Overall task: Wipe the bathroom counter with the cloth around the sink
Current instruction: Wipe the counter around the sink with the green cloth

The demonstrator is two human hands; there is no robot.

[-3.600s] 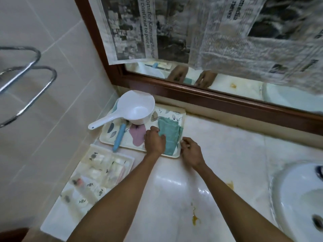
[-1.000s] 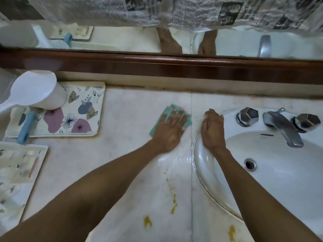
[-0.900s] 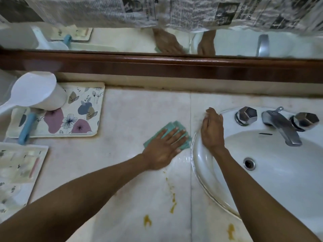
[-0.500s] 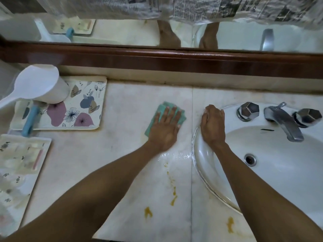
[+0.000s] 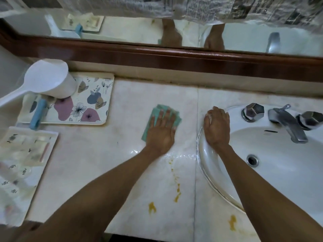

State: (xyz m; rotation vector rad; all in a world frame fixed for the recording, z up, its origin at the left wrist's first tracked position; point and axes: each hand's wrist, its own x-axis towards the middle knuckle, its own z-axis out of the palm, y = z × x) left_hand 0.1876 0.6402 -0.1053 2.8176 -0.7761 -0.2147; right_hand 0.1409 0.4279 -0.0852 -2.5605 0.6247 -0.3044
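A folded teal cloth (image 5: 156, 111) lies flat on the pale marble counter (image 5: 97, 154), left of the white sink (image 5: 279, 172). My left hand (image 5: 161, 131) presses down on the cloth, palm flat and fingers spread, covering most of it. My right hand (image 5: 216, 127) rests on the sink's left rim with fingers together, holding nothing. Yellow-brown stains (image 5: 176, 191) dot the counter nearer to me, below a wet streak (image 5: 174, 156).
A floral tray (image 5: 90, 109) at the back left carries a white scoop (image 5: 47, 79) and a blue-handled tool (image 5: 37, 113). A clear tray of small items (image 5: 22, 154) sits at the left edge. Faucet (image 5: 286, 124) and two knobs stand behind the basin. A wood-framed mirror (image 5: 174, 56) backs the counter.
My left hand has slid the cloth leftward, away from the sink rim, after stroking it toward me and back. My right hand has stayed on the rim.
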